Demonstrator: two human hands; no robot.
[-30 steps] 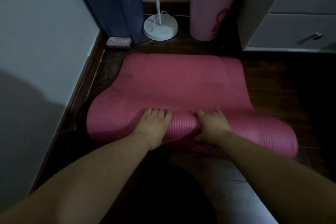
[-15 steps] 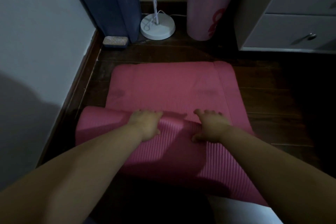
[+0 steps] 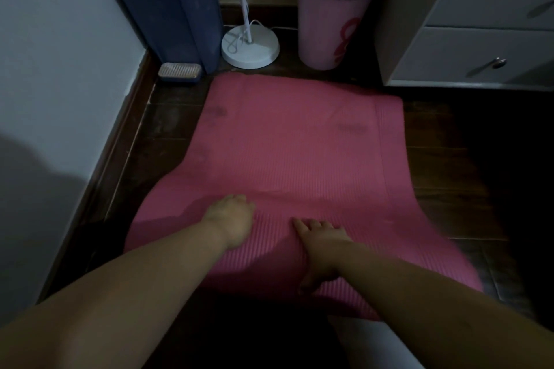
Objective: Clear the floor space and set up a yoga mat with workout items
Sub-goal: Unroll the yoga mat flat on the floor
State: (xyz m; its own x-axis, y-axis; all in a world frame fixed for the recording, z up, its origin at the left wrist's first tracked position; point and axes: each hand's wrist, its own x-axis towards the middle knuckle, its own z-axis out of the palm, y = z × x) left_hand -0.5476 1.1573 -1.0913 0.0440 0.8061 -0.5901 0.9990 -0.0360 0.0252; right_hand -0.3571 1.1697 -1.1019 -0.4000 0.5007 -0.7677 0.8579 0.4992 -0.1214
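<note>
A pink ribbed yoga mat (image 3: 299, 144) lies spread out on the dark wooden floor, its far edge close to the bin and lamp base. Its near part bulges up under my hands and looks blurred at the right. My left hand (image 3: 232, 222) presses down on the mat left of centre, the fingers bent onto the surface. My right hand (image 3: 320, 244) lies flat on the mat beside it, fingers straight and thumb pointing down toward the near edge.
A pink waste bin (image 3: 335, 24) and a white lamp base (image 3: 250, 46) with its cord stand beyond the mat. A blue container (image 3: 168, 9) and a small brush-like item (image 3: 179, 71) sit by the left wall (image 3: 60, 69). Grey drawers (image 3: 479, 48) stand at the right.
The mat has unrolled toward me; the thick roll under my hands has flattened out. Both hands moved nearer with it, and the view tilted down slightly.
</note>
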